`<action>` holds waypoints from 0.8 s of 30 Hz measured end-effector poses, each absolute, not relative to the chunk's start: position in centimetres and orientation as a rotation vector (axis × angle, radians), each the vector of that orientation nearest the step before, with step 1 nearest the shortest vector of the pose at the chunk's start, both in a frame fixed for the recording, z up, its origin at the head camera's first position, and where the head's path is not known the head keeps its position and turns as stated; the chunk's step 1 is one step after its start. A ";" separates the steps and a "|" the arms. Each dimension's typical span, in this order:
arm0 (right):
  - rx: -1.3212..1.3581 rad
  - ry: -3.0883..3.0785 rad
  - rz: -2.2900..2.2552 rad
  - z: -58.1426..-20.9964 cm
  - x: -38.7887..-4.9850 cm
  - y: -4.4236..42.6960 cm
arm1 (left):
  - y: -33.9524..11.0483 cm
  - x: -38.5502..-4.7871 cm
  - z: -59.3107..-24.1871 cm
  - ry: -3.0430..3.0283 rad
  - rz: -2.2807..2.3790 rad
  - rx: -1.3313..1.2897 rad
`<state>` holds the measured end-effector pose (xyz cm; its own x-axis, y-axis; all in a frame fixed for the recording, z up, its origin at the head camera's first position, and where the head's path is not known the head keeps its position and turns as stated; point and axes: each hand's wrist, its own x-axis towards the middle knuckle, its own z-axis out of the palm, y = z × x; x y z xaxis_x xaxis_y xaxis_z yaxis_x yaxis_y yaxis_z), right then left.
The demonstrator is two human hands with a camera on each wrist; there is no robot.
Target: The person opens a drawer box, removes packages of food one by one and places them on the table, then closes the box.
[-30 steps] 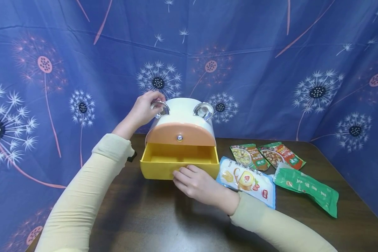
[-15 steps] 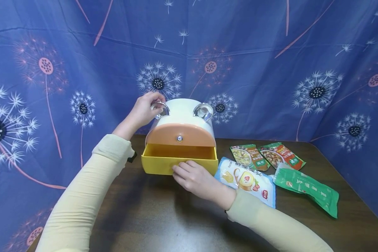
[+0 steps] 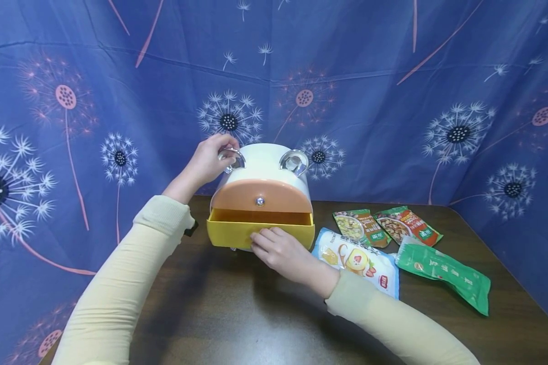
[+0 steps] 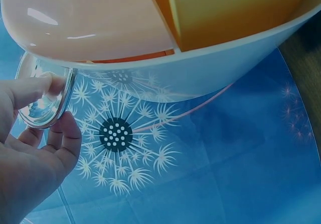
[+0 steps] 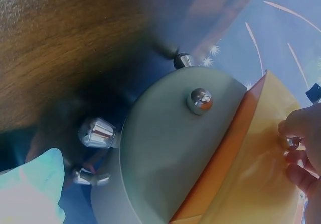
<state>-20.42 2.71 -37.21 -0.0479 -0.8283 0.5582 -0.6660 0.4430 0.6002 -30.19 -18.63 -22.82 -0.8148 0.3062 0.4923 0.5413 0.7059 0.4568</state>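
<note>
A white box (image 3: 265, 154) with an orange upper front (image 3: 237, 195) stands on the table, its yellow drawer (image 3: 230, 234) partly pulled out. My left hand (image 3: 210, 158) pinches the silver ear-shaped ring (image 4: 42, 111) at the box's top left. At the drawer front is my right hand (image 3: 285, 254); in the right wrist view its fingertips (image 5: 296, 170) and thumb close round a small silver knob (image 5: 294, 142). A pale lower panel (image 5: 168, 133) with another knob (image 5: 199, 101) shows below the drawer there. The drawer's bottom is hidden in the head view.
Right of the box lie a blue-and-white packet (image 3: 361, 263), a long green packet (image 3: 445, 271) and two small food pouches (image 3: 362, 226), (image 3: 408, 224). A blue patterned cloth (image 3: 370, 111) hangs behind the brown table (image 3: 237, 314).
The yellow drawer has slid further into the box, and my right hand has moved back with it, away from the camera. My left hand stays on the silver ring.
</note>
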 end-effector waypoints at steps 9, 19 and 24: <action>1.257 -1.842 -0.224 -37.3 -21.3 2.6 | -18.7 -30.3 -23.0 -2.530 -0.847 -0.672; 1.235 -1.899 -0.170 -37.4 -22.2 2.4 | -18.7 -30.6 -23.1 -2.539 -0.850 -0.666; 1.232 -1.941 -0.139 -37.2 -22.5 2.3 | -18.7 -30.6 -23.2 -2.539 -0.858 -0.669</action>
<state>-22.54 2.35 -37.21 -0.1914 -0.7973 0.5725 -0.7076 0.5163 0.4824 -30.58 -18.70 -23.16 -0.8157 0.3146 0.4855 0.5446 0.7006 0.4610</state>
